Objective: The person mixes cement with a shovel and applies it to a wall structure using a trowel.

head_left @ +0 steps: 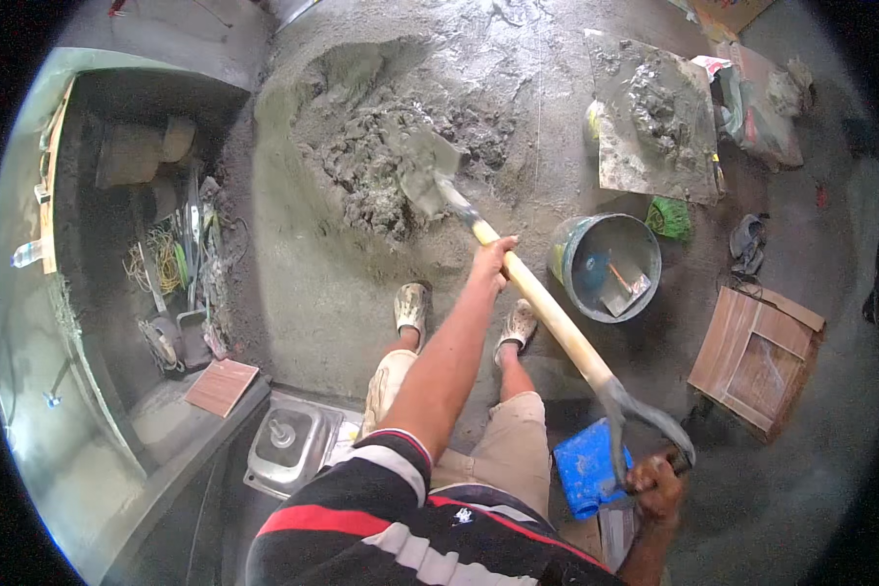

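A shovel with a pale wooden shaft slants across the view, held in both my hands. My left hand is closed round the shaft below the blade. At the other end, my right hand is wrapped round the crossbar of the dark D-shaped grip. The cement-coated shovel blade rests in a heap of wet grey mortar on the floor. Mortar partly covers the blade, so its edge is hard to make out.
To the right stands a bucket with a trowel inside. Beyond it lies a board with mortar. Nearby are a green brush, a cardboard box, a blue jug and, at left, a steel sink.
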The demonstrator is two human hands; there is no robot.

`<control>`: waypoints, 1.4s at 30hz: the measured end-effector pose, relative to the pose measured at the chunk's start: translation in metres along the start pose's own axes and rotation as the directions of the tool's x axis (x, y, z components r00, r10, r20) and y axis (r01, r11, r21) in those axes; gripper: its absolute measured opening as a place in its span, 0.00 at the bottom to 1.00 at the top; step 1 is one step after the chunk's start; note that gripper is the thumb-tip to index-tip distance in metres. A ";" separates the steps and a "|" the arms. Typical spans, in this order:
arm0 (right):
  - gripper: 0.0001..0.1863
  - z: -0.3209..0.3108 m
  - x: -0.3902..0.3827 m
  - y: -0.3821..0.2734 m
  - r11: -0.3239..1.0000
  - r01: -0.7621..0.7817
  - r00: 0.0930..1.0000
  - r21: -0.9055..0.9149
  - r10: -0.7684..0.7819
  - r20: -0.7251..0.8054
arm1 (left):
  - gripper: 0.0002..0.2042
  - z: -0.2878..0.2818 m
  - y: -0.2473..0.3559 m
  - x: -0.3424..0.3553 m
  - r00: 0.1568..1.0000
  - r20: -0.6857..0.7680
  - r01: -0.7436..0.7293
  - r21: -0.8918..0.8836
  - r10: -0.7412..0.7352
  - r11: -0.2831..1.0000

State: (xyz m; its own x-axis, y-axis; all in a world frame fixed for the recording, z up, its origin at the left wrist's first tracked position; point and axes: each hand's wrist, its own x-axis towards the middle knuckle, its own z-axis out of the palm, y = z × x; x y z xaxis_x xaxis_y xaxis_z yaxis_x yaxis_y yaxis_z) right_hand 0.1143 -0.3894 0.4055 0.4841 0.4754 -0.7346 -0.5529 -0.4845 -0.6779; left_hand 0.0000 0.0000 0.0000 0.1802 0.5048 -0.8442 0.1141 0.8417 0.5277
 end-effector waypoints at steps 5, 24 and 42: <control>0.06 -0.122 -0.086 0.034 0.967 -0.151 0.964 -0.204 0.098 -0.248 | 0.11 0.040 -0.094 -0.039 0.883 0.276 0.468 -0.535 -0.378 0.703; 0.10 -0.038 0.085 0.232 0.938 -0.347 0.521 -0.011 0.184 -0.833 | 0.08 -0.097 -0.191 0.064 0.851 -0.178 0.407 -0.374 -0.495 0.834; 0.06 -0.096 0.031 0.267 0.607 -0.789 0.523 0.096 0.745 -0.415 | 0.18 -0.100 -0.089 -0.045 0.931 -0.365 0.087 0.296 0.028 0.951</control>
State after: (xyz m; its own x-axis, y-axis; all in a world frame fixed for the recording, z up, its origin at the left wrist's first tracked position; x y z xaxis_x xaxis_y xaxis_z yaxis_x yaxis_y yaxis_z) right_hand 0.0465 -0.5747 0.1990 0.1227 -0.4170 -0.9006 -0.7829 -0.5983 0.1704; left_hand -0.1155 -0.0787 -0.0187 -0.1852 0.5632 -0.8053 0.4136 0.7880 0.4560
